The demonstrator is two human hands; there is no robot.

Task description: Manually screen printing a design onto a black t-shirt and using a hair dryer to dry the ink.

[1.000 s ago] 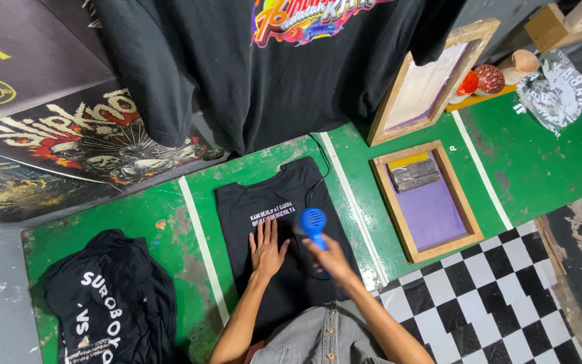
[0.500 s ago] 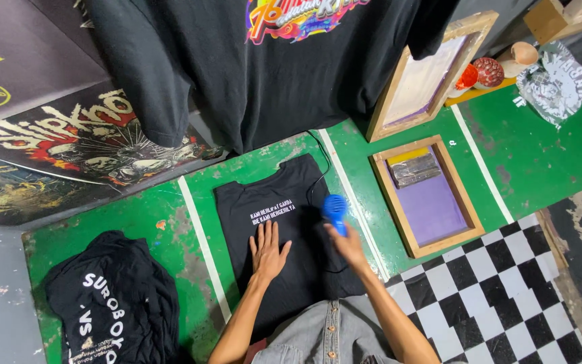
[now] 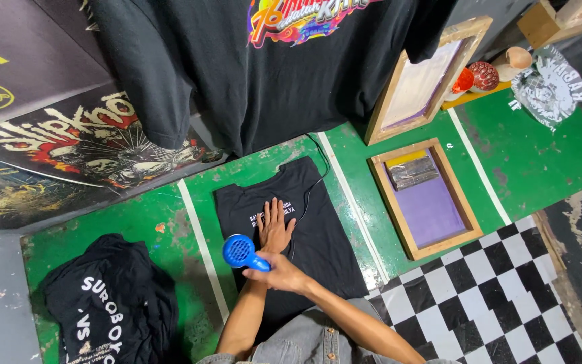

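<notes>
1. The left hand (image 3: 275,228) lies flat, fingers spread, on the black shirt (image 3: 304,222), which is laid out on the green floor (image 3: 533,162) close in front of the person. It holds nothing.
2. The right hand (image 3: 283,275) is wrapped tightly round the handle of the blue dryer (image 3: 240,252), whose head is over the shirt's left part, beside the small white print.
3. Judged from this: keep the cloth pressed smooth, hold the dryer just above the print, and mind the cord (image 3: 312,185) running across the shirt.
4. The wooden screen frame (image 3: 427,197) lies well right; a crumpled shirt (image 3: 112,307) lies near left.
</notes>
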